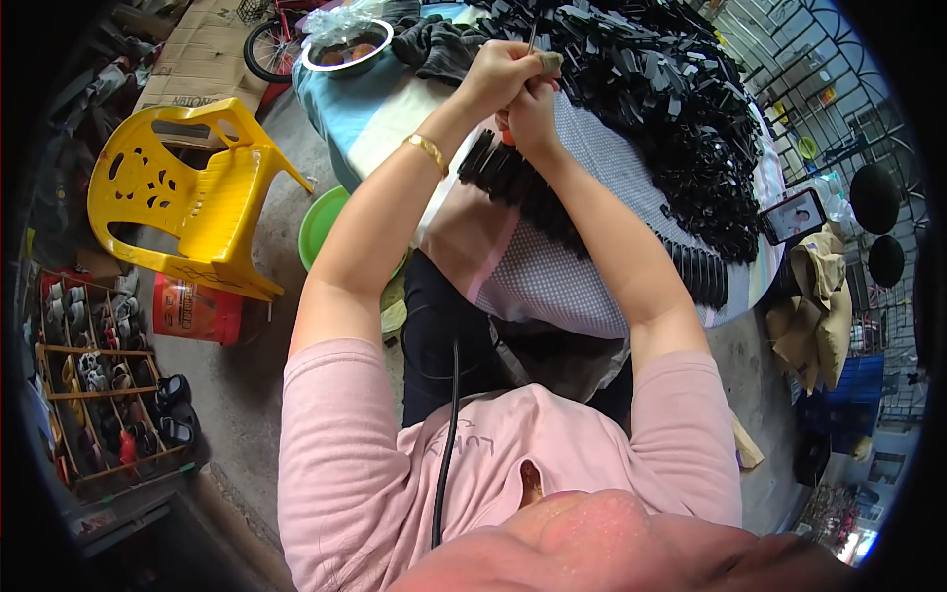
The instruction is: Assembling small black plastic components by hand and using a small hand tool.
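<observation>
My left hand (500,75) and my right hand (534,115) meet above the far side of a cloth-covered table (582,138). Both are closed, with fingers pressed together. A thin dark strip (533,37) sticks up beyond the left fingers; I cannot tell which hand grips it. A greenish wrap (550,62) shows at the left fingertips. Something orange-red (508,137) peeks out beneath my right hand, mostly hidden. Under my forearms runs a row of black narrow pieces (490,170), lined up side by side. A large heap of loose black pieces (681,128) covers the table's right part.
A metal bowl (380,54) and dark cloth (434,49) lie at the table's far left. On the right edge stands a phone (792,216). A yellow chair (197,187), green basin (321,227), red bucket (197,308) and shoe rack (99,395) are left.
</observation>
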The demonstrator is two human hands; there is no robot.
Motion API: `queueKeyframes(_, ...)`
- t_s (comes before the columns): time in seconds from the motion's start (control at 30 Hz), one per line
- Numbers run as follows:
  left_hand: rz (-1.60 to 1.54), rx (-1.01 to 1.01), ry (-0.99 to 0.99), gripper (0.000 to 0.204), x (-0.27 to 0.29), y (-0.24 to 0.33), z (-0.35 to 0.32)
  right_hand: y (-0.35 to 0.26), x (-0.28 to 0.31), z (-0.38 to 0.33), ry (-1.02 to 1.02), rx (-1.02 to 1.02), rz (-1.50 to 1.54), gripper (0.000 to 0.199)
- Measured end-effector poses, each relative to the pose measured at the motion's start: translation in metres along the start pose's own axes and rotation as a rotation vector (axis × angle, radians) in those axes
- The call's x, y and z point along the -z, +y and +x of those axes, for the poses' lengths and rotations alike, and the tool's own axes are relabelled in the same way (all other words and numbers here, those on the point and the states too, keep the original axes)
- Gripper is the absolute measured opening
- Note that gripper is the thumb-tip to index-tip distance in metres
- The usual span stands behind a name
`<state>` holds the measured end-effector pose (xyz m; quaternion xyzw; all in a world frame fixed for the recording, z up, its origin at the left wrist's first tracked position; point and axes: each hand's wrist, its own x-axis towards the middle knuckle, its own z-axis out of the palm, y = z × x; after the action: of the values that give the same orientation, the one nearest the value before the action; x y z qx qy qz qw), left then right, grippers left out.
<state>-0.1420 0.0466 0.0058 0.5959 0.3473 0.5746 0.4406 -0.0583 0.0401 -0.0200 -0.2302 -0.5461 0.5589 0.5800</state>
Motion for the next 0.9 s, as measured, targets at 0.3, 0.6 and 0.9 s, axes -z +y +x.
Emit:
queueKeyframes(0.3,0.046,-0.075,0.0,0.021,-0.005,-0.005,0.005,0.004,0.007,0.0,-0.07,0.096,-0.057,0.023)
queueKeyframes(0.6,-0.106,-0.036,0.013,0.021,0.008,0.004,-0.002,-0.003,-0.005,0.003,-0.117,-0.028,-0.094,0.02)
queueKeyframes(0.9,-0.149,-0.057,0.033,0.021,0.028,-0.003,-0.007,0.011,-0.021,0.007,-0.11,0.012,-0.09,0.018)
